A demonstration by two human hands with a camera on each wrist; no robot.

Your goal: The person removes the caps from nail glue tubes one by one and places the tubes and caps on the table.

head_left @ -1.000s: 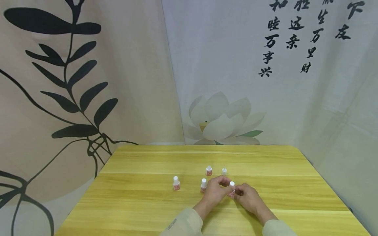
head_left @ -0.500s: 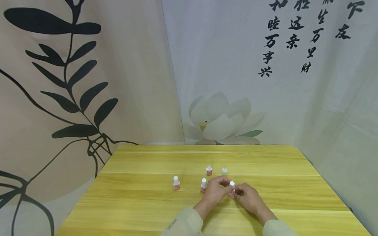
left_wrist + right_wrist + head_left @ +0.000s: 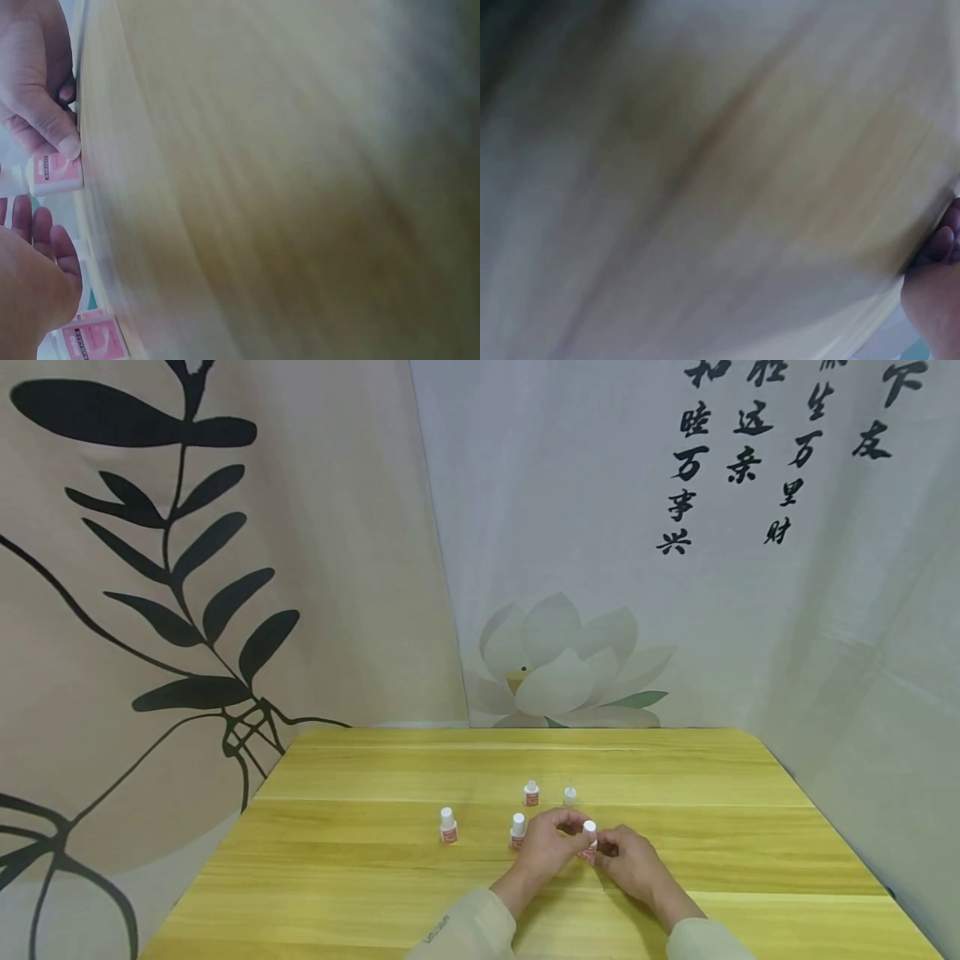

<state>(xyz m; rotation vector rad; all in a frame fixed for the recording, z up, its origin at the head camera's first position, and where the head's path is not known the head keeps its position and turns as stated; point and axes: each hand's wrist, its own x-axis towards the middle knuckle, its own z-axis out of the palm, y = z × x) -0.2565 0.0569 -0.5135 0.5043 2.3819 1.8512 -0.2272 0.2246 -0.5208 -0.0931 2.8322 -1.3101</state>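
Observation:
Between my two hands, a small white-capped bottle with a pink label (image 3: 589, 841) stands upright on the table. My left hand (image 3: 546, 850) holds it near the cap, thumb in front and fingers curled behind. My right hand (image 3: 636, 865) pinches the lower part of the same bottle from the right. In the left wrist view, the right thumb lies against the bottle's pink label (image 3: 54, 168), with my left hand (image 3: 37, 281) below. The right wrist view catches only part of my right hand (image 3: 939, 289) at its edge.
Just left of my left hand is a similar bottle (image 3: 517, 832); another bottle (image 3: 448, 827) stands farther left. Behind the hands are a third bottle (image 3: 531, 794) and a small white piece with a thin tip (image 3: 570, 796). The wooden table (image 3: 337, 877) ends at a printed curtain (image 3: 360, 568).

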